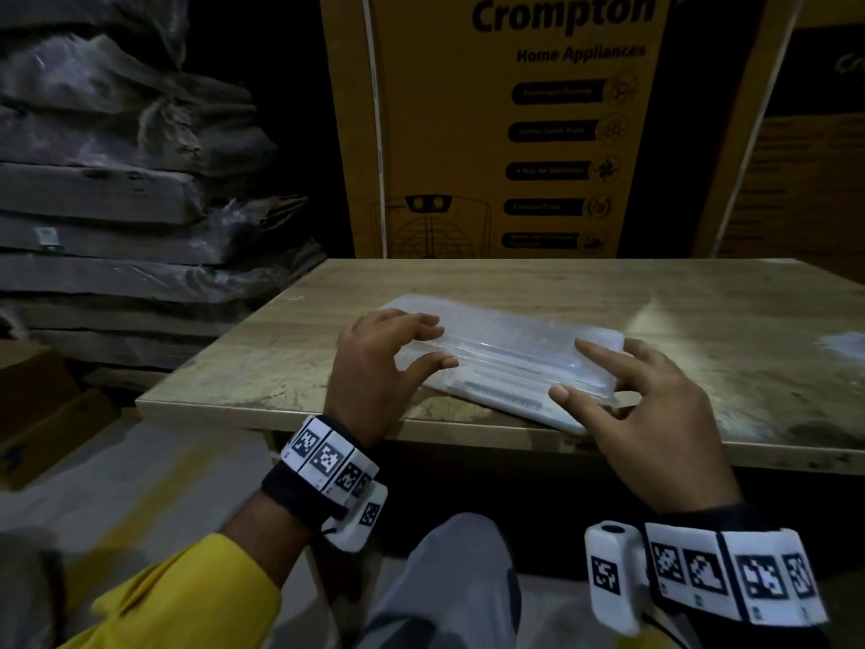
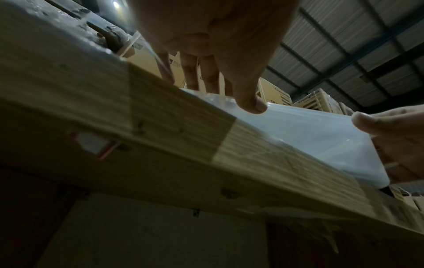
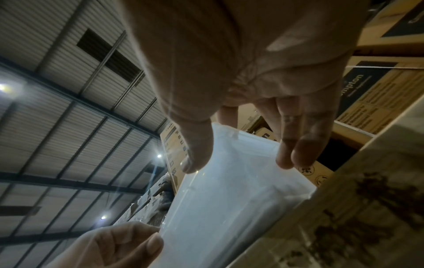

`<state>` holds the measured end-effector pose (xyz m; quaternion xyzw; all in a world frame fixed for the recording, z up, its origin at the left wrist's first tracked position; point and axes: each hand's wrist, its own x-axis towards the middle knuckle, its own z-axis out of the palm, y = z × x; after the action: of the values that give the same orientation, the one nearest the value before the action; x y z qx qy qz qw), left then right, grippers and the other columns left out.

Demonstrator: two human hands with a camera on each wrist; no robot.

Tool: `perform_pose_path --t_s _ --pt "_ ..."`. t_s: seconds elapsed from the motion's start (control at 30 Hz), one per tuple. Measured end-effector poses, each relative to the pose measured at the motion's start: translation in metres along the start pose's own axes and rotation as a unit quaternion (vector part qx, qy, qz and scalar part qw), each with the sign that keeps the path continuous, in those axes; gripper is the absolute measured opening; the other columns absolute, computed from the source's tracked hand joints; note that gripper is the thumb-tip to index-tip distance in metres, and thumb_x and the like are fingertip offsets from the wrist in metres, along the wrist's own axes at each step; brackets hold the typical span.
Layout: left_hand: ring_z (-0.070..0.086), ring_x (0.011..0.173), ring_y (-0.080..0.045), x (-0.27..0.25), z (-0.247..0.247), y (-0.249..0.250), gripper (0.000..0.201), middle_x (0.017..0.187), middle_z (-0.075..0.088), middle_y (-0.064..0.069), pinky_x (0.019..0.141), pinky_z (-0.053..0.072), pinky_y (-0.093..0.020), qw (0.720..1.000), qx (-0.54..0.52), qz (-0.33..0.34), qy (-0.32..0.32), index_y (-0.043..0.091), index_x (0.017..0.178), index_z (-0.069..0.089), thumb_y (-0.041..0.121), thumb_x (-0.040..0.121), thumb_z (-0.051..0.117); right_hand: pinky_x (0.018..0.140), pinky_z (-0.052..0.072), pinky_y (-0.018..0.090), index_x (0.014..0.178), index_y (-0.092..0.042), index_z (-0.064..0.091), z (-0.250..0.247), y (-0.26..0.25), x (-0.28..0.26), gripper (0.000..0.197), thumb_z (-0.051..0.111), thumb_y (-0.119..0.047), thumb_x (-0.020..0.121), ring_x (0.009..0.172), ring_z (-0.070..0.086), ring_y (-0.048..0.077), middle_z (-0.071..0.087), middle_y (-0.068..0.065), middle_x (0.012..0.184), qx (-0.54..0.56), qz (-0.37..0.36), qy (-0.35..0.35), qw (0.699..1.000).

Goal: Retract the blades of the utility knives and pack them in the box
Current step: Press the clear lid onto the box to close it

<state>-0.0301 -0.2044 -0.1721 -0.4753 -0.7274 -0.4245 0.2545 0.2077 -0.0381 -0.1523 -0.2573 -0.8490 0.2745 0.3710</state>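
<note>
A translucent plastic box (image 1: 510, 353) lies closed near the front edge of the wooden table (image 1: 290, 367). A dark ridged strip shows faintly through its lid; no utility knife is plainly visible. My left hand (image 1: 437, 345) grips the box's left end, fingers curled over the top and thumb on the near side. My right hand (image 1: 571, 370) holds the right end, index finger laid on the lid and thumb on the near edge. The left wrist view shows the left thumb (image 2: 252, 107) on the box (image 2: 309, 130). In the right wrist view the box (image 3: 229, 199) sits between thumb and fingers.
A tall Crompton carton (image 1: 515, 133) stands right behind the table. Wrapped slabs (image 1: 117, 203) are stacked to the left, with a cardboard box (image 1: 42, 414) on the floor below. A pale scrap (image 1: 842, 344) lies at the table's right edge. My knee is under the table front.
</note>
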Motion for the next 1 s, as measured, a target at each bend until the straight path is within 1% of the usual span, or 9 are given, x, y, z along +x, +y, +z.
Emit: perform_pose_path --t_s 0.17,0.3,0.4,0.5,0.6,0.67,0.77,0.87,1.0 --pt "0.076 0.107 -0.019 0.003 0.000 -0.004 0.038 0.110 0.085 0.007 0.096 0.057 -0.059 1.000 -0.009 0.015 0.015 0.020 0.103 0.085 0.052 0.081 0.087 0.104 0.051 0.040 0.130 -0.041 0.067 -0.002 -0.001 -0.002 0.056 0.078 -0.053 0.076 0.107 0.053 0.006 0.045 0.007 0.157 0.016 -0.014 0.013 1.000" --pt "0.077 0.110 -0.017 0.001 -0.002 -0.004 0.042 0.112 0.084 0.008 0.098 0.058 -0.057 1.000 -0.006 0.013 0.002 0.021 0.104 0.084 0.056 0.080 0.089 0.084 0.038 0.003 0.133 -0.037 0.065 0.001 -0.001 -0.001 0.056 0.079 -0.046 0.080 0.113 0.048 0.003 0.033 0.003 0.165 0.012 -0.008 -0.003 1.000" --pt "0.073 0.115 -0.012 0.008 -0.010 0.004 0.053 0.120 0.081 0.013 0.103 0.056 -0.055 0.999 -0.002 -0.009 -0.039 0.027 0.103 0.080 0.074 0.079 0.079 0.102 0.050 0.029 0.136 -0.034 0.064 0.002 0.001 -0.002 0.059 0.076 -0.051 0.080 0.142 0.045 0.017 0.032 0.003 0.165 0.012 -0.017 0.003 1.000" --pt "0.067 0.121 -0.016 0.024 -0.016 0.010 0.071 0.132 0.076 0.008 0.108 0.051 -0.057 0.994 0.038 -0.050 -0.093 0.029 0.118 0.077 0.087 0.087 0.051 0.107 0.050 0.046 0.135 -0.031 0.065 0.003 0.003 -0.001 0.062 0.067 -0.062 0.081 0.145 0.042 0.019 0.037 0.001 0.163 0.036 -0.005 0.016 0.999" --pt "0.057 0.141 -0.026 0.042 -0.014 0.014 0.089 0.151 0.067 0.000 0.121 0.035 -0.056 0.971 0.115 -0.109 -0.181 0.027 0.143 0.065 0.088 0.091 0.027 0.110 0.047 0.047 0.134 -0.031 0.066 0.006 0.007 0.001 0.056 0.062 -0.060 0.086 0.144 0.044 0.019 0.040 0.001 0.161 0.043 -0.016 0.038 0.998" --pt "0.049 0.152 -0.029 0.050 -0.010 0.013 0.085 0.163 0.058 -0.002 0.124 0.027 -0.055 0.953 0.151 -0.133 -0.226 0.027 0.154 0.057 0.082 0.097 0.028 0.110 0.042 0.038 0.142 -0.036 0.058 0.010 0.009 0.003 0.055 0.061 -0.056 0.091 0.140 0.044 0.014 0.036 0.000 0.163 0.031 -0.026 0.036 0.999" --pt "0.043 0.159 -0.028 0.055 -0.007 0.013 0.082 0.173 0.046 -0.003 0.128 0.031 -0.056 0.943 0.151 -0.146 -0.258 0.025 0.162 0.048 0.076 0.101 0.032 0.107 0.032 0.030 0.157 -0.039 0.032 0.018 0.014 0.005 0.066 0.051 -0.057 0.095 0.128 0.036 -0.004 0.024 -0.006 0.168 0.027 -0.025 0.011 0.999" --pt "0.029 0.167 -0.025 0.055 -0.004 0.013 0.069 0.181 0.031 -0.002 0.132 0.025 -0.055 0.931 0.194 -0.138 -0.276 0.027 0.169 0.038 0.066 0.112 0.031 0.119 0.032 0.043 0.160 -0.037 0.024 0.023 0.021 0.007 0.079 0.041 -0.066 0.089 0.151 0.029 0.013 0.020 -0.010 0.169 0.031 -0.024 0.003 0.999" --pt "0.022 0.169 -0.023 0.055 -0.003 0.016 0.065 0.183 0.024 0.000 0.134 0.021 -0.055 0.923 0.218 -0.138 -0.286 0.031 0.171 0.031 0.061 0.114 0.028 0.114 0.033 0.040 0.157 -0.034 0.033 0.018 0.024 0.009 0.082 0.039 -0.073 0.085 0.145 0.033 0.017 0.034 -0.008 0.161 0.006 -0.027 0.002 1.000"
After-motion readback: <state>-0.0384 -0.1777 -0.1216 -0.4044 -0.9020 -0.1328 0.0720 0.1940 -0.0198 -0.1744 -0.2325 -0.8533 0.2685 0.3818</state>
